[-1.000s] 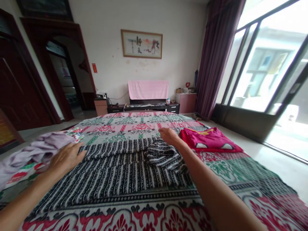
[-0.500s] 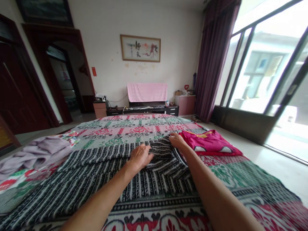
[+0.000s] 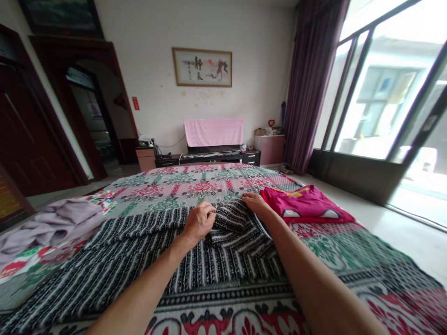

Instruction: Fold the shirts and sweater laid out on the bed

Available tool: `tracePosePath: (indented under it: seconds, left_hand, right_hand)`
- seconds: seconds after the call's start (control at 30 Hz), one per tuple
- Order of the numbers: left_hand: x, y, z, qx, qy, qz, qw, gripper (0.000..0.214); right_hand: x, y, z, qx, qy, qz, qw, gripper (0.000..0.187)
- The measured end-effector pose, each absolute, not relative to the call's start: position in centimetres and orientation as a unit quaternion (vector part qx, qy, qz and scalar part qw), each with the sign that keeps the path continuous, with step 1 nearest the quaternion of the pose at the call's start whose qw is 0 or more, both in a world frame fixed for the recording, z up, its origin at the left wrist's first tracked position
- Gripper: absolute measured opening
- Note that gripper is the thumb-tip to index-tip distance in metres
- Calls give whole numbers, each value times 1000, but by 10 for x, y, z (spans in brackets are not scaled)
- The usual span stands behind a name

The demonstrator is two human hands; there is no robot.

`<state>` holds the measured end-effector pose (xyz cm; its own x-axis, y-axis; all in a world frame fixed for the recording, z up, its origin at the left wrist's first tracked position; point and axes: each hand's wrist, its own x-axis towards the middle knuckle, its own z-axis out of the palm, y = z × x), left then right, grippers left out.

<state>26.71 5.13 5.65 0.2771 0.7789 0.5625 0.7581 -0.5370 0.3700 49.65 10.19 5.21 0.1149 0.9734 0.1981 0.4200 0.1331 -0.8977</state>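
Note:
A black-and-white striped knit sweater [image 3: 146, 260] lies spread over the bed, its far side folded over in a long strip. My left hand [image 3: 199, 221] pinches the knit near the far edge, thumb and forefinger together, and the cloth bunches beside it. At the sweater's far right corner, my right hand [image 3: 256, 204] has its fingers closed on the edge; the fingertips are partly hidden. Just right of that hand sits a folded magenta garment [image 3: 307, 202] with yellow trim.
A flowered blanket [image 3: 206, 181] covers the bed. On the left a crumpled mauve garment [image 3: 70, 216] lies on it. Beyond the bed stand a low black cabinet [image 3: 167, 163] and a screen draped with a pink towel [image 3: 213, 132]. Glass doors [image 3: 377, 107] are on the right.
My left hand has moved slightly up and away, its fingers closing into a pinch and the cloth beside it gathering. The right hand has shifted a little left at the edge.

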Motion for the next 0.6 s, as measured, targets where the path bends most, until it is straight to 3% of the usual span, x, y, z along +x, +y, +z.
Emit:
tracePosePath:
  seconds: [0.17, 0.33, 0.47, 0.6]
  left_hand:
    - [266, 47, 62, 803, 495, 328, 46, 24]
    - [267, 44, 65, 796, 514, 311, 74, 32]
    - [265, 46, 67, 781, 512, 329, 142, 42]
    - [261, 44, 68, 819, 486, 282, 112, 40]
  right_hand:
    - [499, 105, 46, -637, -573, 260, 446, 30]
    - [501, 110, 44, -676, -549, 219, 440, 54]
    - [501, 109, 46, -689, -581, 176, 396, 54]
    - [497, 104, 53, -703, -606, 140, 344, 49]
